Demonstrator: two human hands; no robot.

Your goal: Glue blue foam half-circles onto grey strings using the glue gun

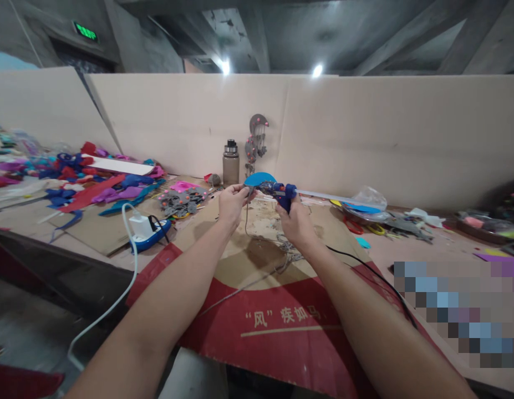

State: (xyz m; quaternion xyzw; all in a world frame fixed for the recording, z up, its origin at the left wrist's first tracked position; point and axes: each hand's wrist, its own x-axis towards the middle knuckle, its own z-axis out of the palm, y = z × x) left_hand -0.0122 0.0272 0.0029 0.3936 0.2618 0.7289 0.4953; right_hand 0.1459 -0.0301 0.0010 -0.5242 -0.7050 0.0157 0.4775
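Note:
My right hand (297, 220) is wrapped round the handle of a blue hot glue gun (285, 192), with a long clear glue stick (329, 198) jutting from its back. The gun's nozzle end points left, close to a rounded blue piece (260, 179) that looks like felt. My left hand (232, 204) pinches the near edge of this blue piece between thumb and fingers. Grey yarn (247, 219) hangs down from there to the cardboard, where more of it lies in a loose tangle (290, 256). Whether glue is on the blue piece is too small to tell.
Red-printed cardboard (277, 343) covers the work spot. Left are a power strip (151, 235), a grey felt pile (182, 200) and coloured scraps (115, 188). A bottle (230, 163) stands behind, beside a grey moon ornament (257, 130). Right lies a plate (360, 209); a black cord (369, 261) crosses there.

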